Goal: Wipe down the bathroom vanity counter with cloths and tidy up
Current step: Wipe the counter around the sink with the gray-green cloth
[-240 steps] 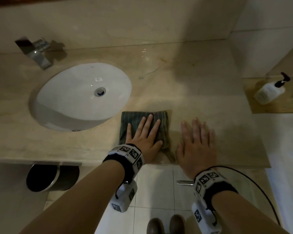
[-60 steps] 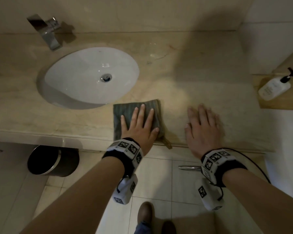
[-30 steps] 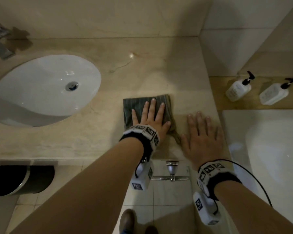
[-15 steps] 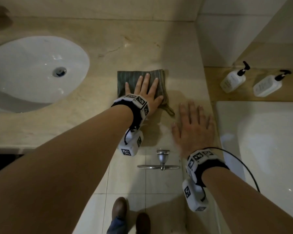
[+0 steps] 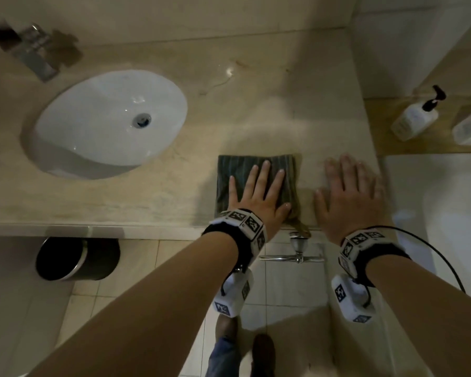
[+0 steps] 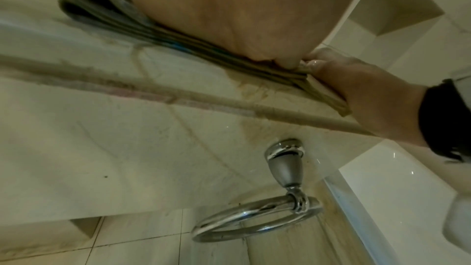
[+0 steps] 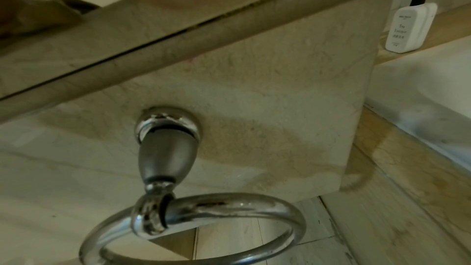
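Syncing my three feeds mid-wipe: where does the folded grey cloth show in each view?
Head: the folded grey cloth lies mid-frame on the counter, right of the sink, flat under the left hand.
Left wrist: upper left to centre, its layered edges squeezed between palm and counter edge.
Right wrist: only a blurred corner, top left.
Shared landmark: the chrome towel ring below the counter.

Bare counter (image 5: pixel 256 110) lies open beyond the cloth (image 5: pixel 256 164) up to the back wall. The sink (image 5: pixel 112 121) dips away leftward; the side wall (image 5: pixel 408 55) closes off the right (the towel ring (image 5: pixel 294 257) juts out below the edge).
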`<state>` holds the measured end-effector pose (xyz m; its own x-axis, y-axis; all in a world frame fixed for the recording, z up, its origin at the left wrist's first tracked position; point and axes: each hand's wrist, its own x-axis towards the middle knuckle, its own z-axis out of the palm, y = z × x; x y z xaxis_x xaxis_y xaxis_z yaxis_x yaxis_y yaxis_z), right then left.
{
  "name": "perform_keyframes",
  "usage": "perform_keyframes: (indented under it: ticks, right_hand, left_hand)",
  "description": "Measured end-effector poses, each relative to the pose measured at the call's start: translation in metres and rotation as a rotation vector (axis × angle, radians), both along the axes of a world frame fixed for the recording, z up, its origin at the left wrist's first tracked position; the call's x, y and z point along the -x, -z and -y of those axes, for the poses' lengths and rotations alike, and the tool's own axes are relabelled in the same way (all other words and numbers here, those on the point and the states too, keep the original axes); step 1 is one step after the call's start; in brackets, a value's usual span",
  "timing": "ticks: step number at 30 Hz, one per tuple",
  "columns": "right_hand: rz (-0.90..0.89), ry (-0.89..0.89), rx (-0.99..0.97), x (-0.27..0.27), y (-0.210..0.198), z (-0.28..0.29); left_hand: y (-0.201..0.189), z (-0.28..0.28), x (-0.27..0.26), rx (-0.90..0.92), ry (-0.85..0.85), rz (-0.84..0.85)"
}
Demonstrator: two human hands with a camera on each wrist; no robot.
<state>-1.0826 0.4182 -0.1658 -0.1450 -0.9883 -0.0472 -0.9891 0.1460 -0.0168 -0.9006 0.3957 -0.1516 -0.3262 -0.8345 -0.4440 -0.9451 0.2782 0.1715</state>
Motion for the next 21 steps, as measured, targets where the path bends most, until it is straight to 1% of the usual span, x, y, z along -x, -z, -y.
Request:
perform_keyframes:
  ticks: [6,10,15,21]
  right_hand:
    - [-0.002,0.005,0.012,0.000,0.003,0.001]
    - [0.013,0.019,-0.010,0.002,0.004,0.003]
    - [0.014,0.007,-0.012,0.002,0.004,0.005]
    - [-0.004,0.021,-0.052,0.002,0.005,0.005]
  left_hand:
    - [0.000,0.003,0.003,0.001,-0.017,-0.001]
    - [0.002,0.016,0.009,-0.005,-0.060,-0.013]
    - [0.003,0.049,0.016,-0.011,-0.082,-0.017]
    - [-0.001,0.108,0.024,-0.030,-0.106,-0.019]
